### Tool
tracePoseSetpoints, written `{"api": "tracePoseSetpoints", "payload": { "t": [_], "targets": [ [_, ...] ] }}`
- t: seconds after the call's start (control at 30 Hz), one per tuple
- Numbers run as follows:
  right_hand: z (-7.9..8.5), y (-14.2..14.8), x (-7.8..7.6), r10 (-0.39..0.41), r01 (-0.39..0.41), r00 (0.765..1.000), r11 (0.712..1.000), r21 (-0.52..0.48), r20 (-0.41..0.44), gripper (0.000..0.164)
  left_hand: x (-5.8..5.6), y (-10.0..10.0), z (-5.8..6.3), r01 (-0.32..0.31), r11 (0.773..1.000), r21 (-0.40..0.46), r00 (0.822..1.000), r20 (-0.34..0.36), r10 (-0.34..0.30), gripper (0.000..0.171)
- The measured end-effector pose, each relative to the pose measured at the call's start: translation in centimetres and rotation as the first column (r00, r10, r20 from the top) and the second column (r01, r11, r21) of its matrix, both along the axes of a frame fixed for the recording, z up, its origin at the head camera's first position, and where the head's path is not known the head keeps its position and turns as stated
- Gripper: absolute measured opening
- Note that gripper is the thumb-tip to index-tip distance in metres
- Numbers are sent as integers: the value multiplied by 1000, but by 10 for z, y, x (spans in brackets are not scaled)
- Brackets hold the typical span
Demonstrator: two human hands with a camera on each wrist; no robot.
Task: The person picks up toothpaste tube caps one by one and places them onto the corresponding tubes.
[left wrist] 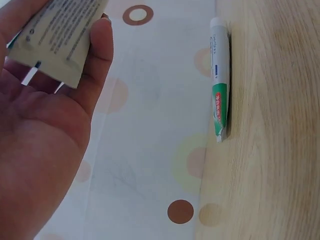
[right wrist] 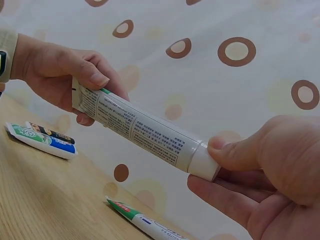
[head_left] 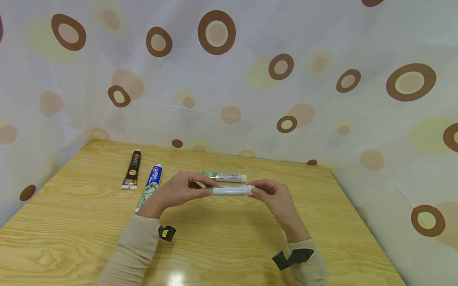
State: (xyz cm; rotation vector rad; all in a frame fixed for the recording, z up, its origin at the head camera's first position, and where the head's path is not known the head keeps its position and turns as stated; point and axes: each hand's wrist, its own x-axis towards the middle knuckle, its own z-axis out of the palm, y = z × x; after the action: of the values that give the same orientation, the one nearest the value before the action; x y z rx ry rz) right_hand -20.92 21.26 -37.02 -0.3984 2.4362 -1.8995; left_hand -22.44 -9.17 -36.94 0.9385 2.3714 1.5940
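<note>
Both hands hold one white toothpaste tube (head_left: 230, 190) level above the table, its printed back (right wrist: 145, 130) showing in the right wrist view. My left hand (head_left: 180, 190) grips the flat crimped end between thumb and fingers. At the other end, the thumb and fingers of my right hand (head_left: 277, 200) pinch the white cap (right wrist: 204, 162). Just behind the held tube, a second white and green toothpaste tube (head_left: 230, 177) lies on the table. In the left wrist view the flat end (left wrist: 55, 45) sits between thumb and fingers.
A blue and green toothpaste tube (head_left: 153, 180) lies left of my left hand, partly behind the wrist. Farther left is a black toothpaste tube (head_left: 131, 171). The wooden table (head_left: 214, 246) meets a white patterned sheet (head_left: 243, 91) at its back and sides.
</note>
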Motion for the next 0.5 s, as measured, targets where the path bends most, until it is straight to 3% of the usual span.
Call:
{"api": "tracePoseSetpoints", "payload": {
  "t": [0.2, 0.5],
  "targets": [
    [1, 4, 0, 10, -10, 1000, 1000, -18, -15, 33, -1, -2, -2, -1, 1000, 21, 999, 32, 0, 22],
    [-1, -1, -2, -68, 68, 997, 998, 11, -21, 25, 0, 0, 0, 1, 1000, 19, 1000, -7, -1, 25]
  ]
}}
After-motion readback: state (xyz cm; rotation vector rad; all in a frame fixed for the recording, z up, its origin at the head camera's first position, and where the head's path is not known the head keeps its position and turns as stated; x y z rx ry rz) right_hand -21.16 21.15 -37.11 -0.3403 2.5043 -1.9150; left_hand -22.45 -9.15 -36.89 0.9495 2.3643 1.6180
